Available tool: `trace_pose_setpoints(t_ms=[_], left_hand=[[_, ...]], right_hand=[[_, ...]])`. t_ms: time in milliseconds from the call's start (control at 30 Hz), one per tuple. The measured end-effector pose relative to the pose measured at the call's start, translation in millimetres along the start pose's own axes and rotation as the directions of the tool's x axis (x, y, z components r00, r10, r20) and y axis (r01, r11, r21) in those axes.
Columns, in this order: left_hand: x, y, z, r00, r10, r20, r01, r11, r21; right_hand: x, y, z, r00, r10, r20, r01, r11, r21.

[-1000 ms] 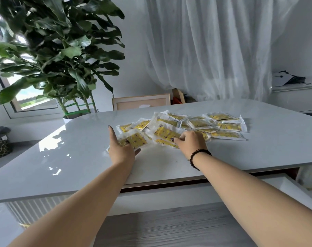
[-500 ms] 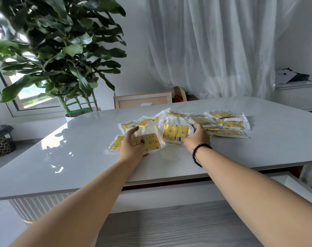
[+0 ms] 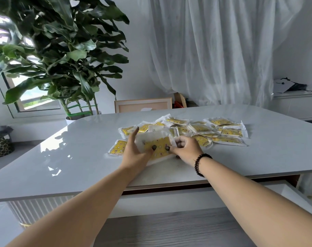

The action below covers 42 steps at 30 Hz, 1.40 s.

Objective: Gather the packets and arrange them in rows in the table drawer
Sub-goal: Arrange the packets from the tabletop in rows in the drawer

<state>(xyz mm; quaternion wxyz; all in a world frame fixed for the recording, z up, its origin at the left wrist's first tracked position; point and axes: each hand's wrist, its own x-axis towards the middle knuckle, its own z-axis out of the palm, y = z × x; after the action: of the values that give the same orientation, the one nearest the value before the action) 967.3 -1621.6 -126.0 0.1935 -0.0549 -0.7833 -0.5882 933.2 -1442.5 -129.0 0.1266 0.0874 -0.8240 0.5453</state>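
Head view: both hands meet over one yellow packet (image 3: 156,148) near the front of the white table (image 3: 80,157). The left hand (image 3: 136,154) holds it from the left, thumb lying across its printed face and the other fingers reaching up behind its pale upper edge. The right hand (image 3: 186,151) pinches the packet's right end, fingers curled; a dark bead bracelet (image 3: 200,164) circles that wrist. Just left of the left fingers another packet (image 3: 117,148) lies flat. Beyond and to the right of the right fingers the remaining packets (image 3: 214,131) spread in a loose overlapping heap. Below the hands, the open drawer (image 3: 169,198) juts from under the tabletop.
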Motion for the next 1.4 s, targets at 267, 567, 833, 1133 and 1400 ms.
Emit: trace_pose_setpoints(t_ms=[267, 567, 833, 1133, 1400], left_hand=[[5.1, -5.0, 3.3, 0.999, 0.03, 0.032, -0.031, 0.999, 0.027], [14.4, -5.0, -0.6, 0.967, 0.075, -0.242, -0.026, 0.979, 0.202], [37.7, -27.7, -35.1, 0.905, -0.273, -0.325, 0.424, 0.562, 0.71], [32.8, -20.6, -38.9, 0.934, -0.198, -0.297, 0.323, 0.824, 0.466], [24.2, -12.2, -32.8, 0.969, -0.05, -0.244, 0.118, 0.955, 0.272]], right_hand=[[-1.7, -5.2, -2.6, 0.995, 0.015, 0.099, -0.017, 1.0, 0.016], [-0.4, -1.5, -2.8, 1.0, 0.018, 0.008, -0.017, 0.996, -0.082], [-1.1, -4.3, -3.6, 0.996, 0.067, -0.052, -0.074, 0.986, -0.146], [-2.6, -6.6, -7.2, 0.995, 0.075, -0.068, -0.085, 0.985, -0.152], [-4.5, -10.1, -9.4, 0.967, 0.117, -0.225, -0.123, 0.992, -0.013]])
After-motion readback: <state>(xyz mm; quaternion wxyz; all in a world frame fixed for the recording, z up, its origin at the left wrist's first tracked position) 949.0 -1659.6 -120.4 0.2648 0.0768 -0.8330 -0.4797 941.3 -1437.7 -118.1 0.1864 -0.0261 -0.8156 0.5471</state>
